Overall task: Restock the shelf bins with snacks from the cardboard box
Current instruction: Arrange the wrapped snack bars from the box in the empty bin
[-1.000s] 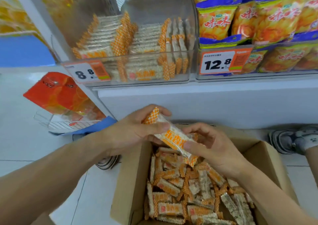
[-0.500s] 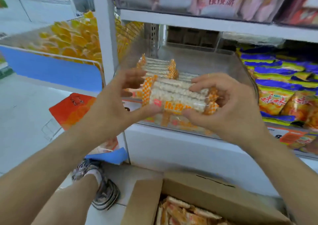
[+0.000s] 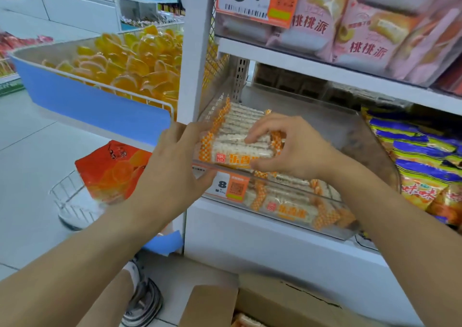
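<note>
Since the earlier frame both hands moved forward and lowered the stack of snack bars point(image 3: 237, 143) over the front lip of the clear shelf bin point(image 3: 370, 149), frame centre. Left hand point(image 3: 172, 166) grips the stack's left end, thumb on the bin's front edge; right hand point(image 3: 290, 149) curls over the right end, fingers point(image 3: 252, 136) on top. Stack sits just above the bars already in the bin, against its left wall; the right half of the bin has open space up to the angled right wall. Price tag point(image 3: 230, 186) on the bin front, under the left thumb. Cardboard box point(image 3: 275, 304) at the bottom edge, flap open, a few bars showing. Chip bags point(image 3: 422, 171) right edge, blue basket of orange jellies point(image 3: 100, 106) upper left, shoe point(image 3: 142, 301) lower left.
</note>
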### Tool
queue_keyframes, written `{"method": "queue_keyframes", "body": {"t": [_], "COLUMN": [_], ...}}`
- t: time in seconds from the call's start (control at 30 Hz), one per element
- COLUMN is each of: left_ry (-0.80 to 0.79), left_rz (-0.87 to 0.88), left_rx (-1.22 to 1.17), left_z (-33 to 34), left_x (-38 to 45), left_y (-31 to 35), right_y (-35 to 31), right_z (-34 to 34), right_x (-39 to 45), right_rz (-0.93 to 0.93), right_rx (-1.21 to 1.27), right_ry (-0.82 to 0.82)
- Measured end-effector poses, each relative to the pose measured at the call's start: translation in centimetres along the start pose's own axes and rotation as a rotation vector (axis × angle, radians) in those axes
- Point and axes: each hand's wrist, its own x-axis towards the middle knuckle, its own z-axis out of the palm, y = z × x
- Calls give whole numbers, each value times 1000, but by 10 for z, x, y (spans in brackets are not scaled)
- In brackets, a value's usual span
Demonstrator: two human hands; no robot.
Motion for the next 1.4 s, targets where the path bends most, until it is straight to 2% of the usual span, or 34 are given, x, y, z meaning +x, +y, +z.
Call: {"method": "queue_keyframes", "body": {"t": [0.23, 0.5, 0.6, 0.83, 1.03, 1.13, 1.3, 1.4], "left_ry": [-10, -49, -68, -77, -116, -125, -121, -175], "left_rz": [65, 100, 107, 105, 104, 126, 158, 134], "left_rx": [67, 99, 117, 146, 257, 295, 316, 317], "left_z": [7, 8, 6, 4, 1, 2, 5, 6], "left_x": [6, 5, 5, 8, 8, 7, 10, 12], "left_y": [-4, -7, -7, -4, -4, -7, -6, -5], "right_y": [-4, 8, 16, 12, 13, 18, 15, 12], "right_z": [3, 2, 5, 16, 11, 13, 16, 14], "right_x": [6, -3, -10, -10, -4, -1, 10, 16], "right_rz": [3, 27, -3, 90, 157, 180, 176, 171], "right_rx": [-66, -20, -24, 55, 54, -29, -108, -141], "right_ry": [-30, -189, -198, -115, -167, -132, -210, -245]}}
